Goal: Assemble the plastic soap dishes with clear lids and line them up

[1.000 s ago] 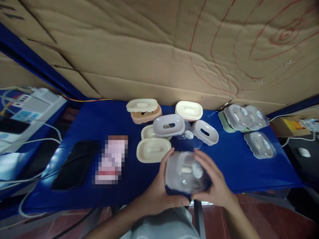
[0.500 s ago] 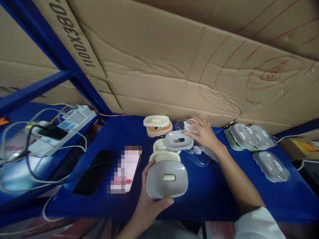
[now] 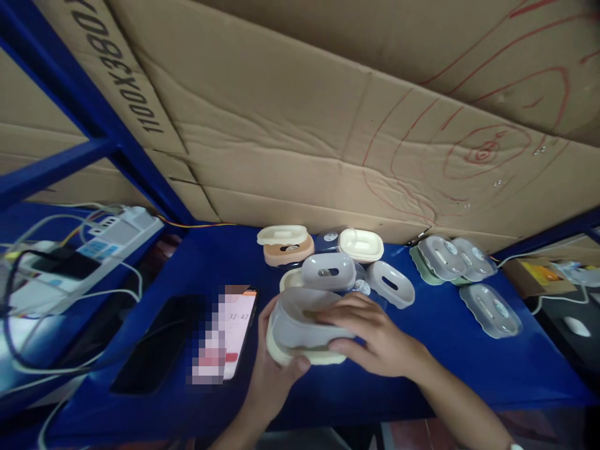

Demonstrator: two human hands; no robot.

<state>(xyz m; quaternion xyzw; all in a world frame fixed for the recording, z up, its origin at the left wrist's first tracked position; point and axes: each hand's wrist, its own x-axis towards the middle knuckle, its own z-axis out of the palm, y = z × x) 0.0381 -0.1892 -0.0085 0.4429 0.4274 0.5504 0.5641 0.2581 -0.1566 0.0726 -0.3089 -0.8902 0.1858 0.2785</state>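
Observation:
My left hand [image 3: 276,369] is wrapped round the left side of a grey oval dish [image 3: 300,325] and the cream dish [image 3: 285,355] beneath it, its thumb at the front edge. My right hand [image 3: 375,334] grips the grey dish from the right, fingers reaching inside and thumb at its side. Just behind sits another grey dish with a slot [image 3: 328,272], over a cream piece and clear lids. A further grey slotted dish [image 3: 392,285] lies to its right. Farther back are a cream dish [image 3: 360,244] and a peach dish with a cream piece [image 3: 282,235] on top.
Lidded dishes [image 3: 443,257] stand at the right, another [image 3: 491,310] nearer. A lit phone [image 3: 237,331] and a dark phone [image 3: 152,344] lie left. Beyond them are a power strip [image 3: 117,234] and cables. Cardboard [image 3: 281,125] rises behind the blue table [image 3: 422,375].
My right hand has come from the back dishes to the grey dish at my left hand. A cream dish now shows under that grey dish. The view has shifted slightly.

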